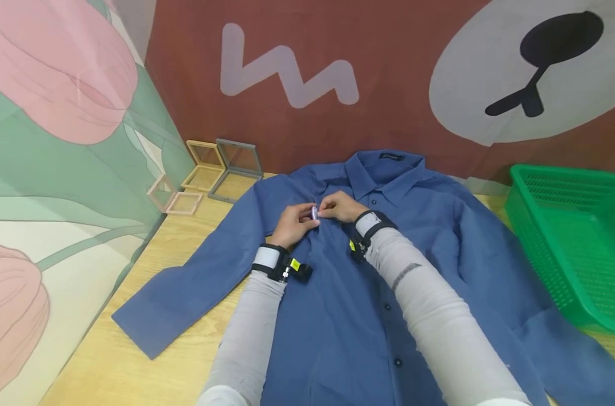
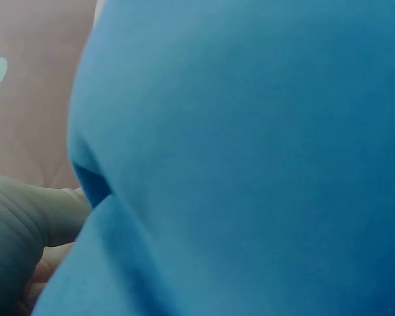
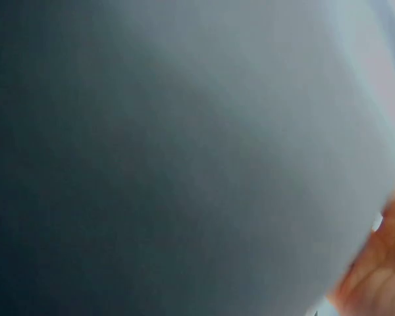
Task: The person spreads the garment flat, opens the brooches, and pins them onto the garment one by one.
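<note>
Near the far edge of the worktop (image 1: 135, 361), a blue shirt (image 1: 337, 316) is laid flat, front up, sleeves spread. Its upper placket is pinched between the left hand (image 1: 294, 224) and the right hand (image 1: 341, 207), fingers curled round a small pale object, possibly a button. Lower buttons appear fastened; the collar is seemingly left open. A green basket (image 1: 571, 237) is set at the right edge.
</note>
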The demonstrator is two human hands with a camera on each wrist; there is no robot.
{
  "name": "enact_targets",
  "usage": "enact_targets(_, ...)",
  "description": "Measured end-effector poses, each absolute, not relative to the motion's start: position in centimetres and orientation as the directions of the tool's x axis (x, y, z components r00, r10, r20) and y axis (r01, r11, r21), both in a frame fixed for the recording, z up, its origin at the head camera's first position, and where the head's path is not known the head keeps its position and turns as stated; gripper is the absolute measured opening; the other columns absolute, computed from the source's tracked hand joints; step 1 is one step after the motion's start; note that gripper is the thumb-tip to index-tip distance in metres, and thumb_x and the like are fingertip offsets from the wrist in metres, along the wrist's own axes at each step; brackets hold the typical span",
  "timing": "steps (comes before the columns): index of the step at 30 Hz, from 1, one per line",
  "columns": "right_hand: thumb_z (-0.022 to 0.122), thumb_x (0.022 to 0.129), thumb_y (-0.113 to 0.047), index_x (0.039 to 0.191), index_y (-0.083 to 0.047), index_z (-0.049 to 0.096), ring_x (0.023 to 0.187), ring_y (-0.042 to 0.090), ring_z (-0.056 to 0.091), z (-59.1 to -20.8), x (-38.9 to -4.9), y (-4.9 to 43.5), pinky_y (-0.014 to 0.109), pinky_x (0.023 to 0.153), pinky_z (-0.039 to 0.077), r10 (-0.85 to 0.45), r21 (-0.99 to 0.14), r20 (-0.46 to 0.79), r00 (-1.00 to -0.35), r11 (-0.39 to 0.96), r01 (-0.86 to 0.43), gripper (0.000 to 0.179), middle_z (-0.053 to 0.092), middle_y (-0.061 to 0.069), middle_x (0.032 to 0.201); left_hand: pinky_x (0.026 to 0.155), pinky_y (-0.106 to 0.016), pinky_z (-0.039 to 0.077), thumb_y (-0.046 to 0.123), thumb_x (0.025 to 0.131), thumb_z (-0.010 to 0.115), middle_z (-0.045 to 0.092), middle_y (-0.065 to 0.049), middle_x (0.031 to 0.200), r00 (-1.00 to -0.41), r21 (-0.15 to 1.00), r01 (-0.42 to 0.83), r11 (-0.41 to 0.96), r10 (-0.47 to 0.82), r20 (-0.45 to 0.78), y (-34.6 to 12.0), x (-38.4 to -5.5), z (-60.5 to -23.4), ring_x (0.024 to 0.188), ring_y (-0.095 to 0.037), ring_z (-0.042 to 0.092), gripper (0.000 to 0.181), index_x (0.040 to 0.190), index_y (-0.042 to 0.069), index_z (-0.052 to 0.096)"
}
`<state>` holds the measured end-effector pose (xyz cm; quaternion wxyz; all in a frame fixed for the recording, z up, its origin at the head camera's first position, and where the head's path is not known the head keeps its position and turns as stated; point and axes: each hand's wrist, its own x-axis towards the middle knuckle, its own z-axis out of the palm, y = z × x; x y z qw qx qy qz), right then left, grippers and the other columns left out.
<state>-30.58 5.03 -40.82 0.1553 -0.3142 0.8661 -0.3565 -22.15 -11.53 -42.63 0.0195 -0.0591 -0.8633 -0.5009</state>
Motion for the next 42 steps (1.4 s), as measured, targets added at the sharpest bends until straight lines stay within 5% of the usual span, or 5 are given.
enact_targets(16, 0.067, 0.095, -0.012, 0.082, 0.0, 0.069, 0.066, 0.012, 0.044, -40.5, -29.0, 5.4, 0.023, 0.064, 0.036, -0.571, -0.685, -0.082, -0.817, 0.628, -0.37, 0.017, 0.057, -0.003, 0.068, 0.089, -0.035, 0.057, 0.011, 0.091, 0.071, 0.065, -0.019, 0.13, -0.987, 0.825, 0.158, 0.543, 0.083, 0.134, -10.4, -21.3, -42.6, 0.104, -0.029, 0.071, 0.051, 0.139, -0.001, 0.056)
enact_targets(24, 0.066, 0.094, -0.007, 0.091, 0.004, 0.07, 0.065, 0.01, 0.049, -40.2, -28.6, 6.6, 0.022, 0.063, 0.04, -0.587, -0.719, -0.017, -0.81, 0.57, -0.398, 0.012, 0.064, 0.005, 0.076, 0.094, -0.039, 0.054, 0.013, 0.092, 0.072, 0.067, -0.017, 0.129, -0.976, 0.754, 0.218, 0.62, 0.147, 0.161, -10.0, -21.5, -41.8, 0.106, -0.029, 0.07, 0.052, 0.139, 0.002, 0.056)
enact_targets(32, 0.062, 0.098, -0.011, 0.114, 0.002, 0.069, 0.108, 0.033, 0.063, -38.9, -27.1, 10.7, 0.045, 0.093, 0.051, -0.512, -0.648, 0.058, -0.857, 0.634, -0.423, 0.022, 0.066, 0.021, 0.117, 0.098, -0.042, 0.05, 0.022, 0.089, 0.075, 0.065, -0.017, 0.123, -0.969, 0.615, 0.246, 0.749, 0.173, 0.178, -10.2, -21.4, -41.4, 0.111, -0.031, 0.064, 0.054, 0.137, 0.004, 0.059)
enact_targets(37, 0.061, 0.099, -0.02, 0.133, 0.001, 0.059, 0.132, 0.041, 0.049, -38.3, -25.5, 14.5, 0.055, 0.111, 0.039, -0.512, -0.449, -0.017, -0.859, 0.771, -0.451, 0.04, 0.056, 0.025, 0.137, 0.097, -0.046, 0.05, 0.028, 0.088, 0.076, 0.064, -0.019, 0.123, -0.958, 0.462, 0.284, 0.84, 0.223, 0.182, -10.2, -21.5, -41.0, 0.108, -0.033, 0.064, 0.053, 0.134, 0.004, 0.061)
enact_targets(42, 0.057, 0.101, -0.036, 0.154, 0.0, 0.031, 0.145, 0.052, 0.026, -38.1, -22.9, 16.6, 0.066, 0.117, 0.02, -0.455, -0.261, -0.269, -0.849, 0.883, -0.391, 0.069, 0.027, 0.033, 0.157, 0.089, -0.046, 0.054, 0.03, 0.086, 0.078, 0.061, -0.019, 0.119, -0.957, 0.362, 0.286, 0.887, 0.241, 0.164, -9.7, -21.9, -41.0, 0.098, -0.034, 0.066, 0.049, 0.127, 0.005, 0.066)
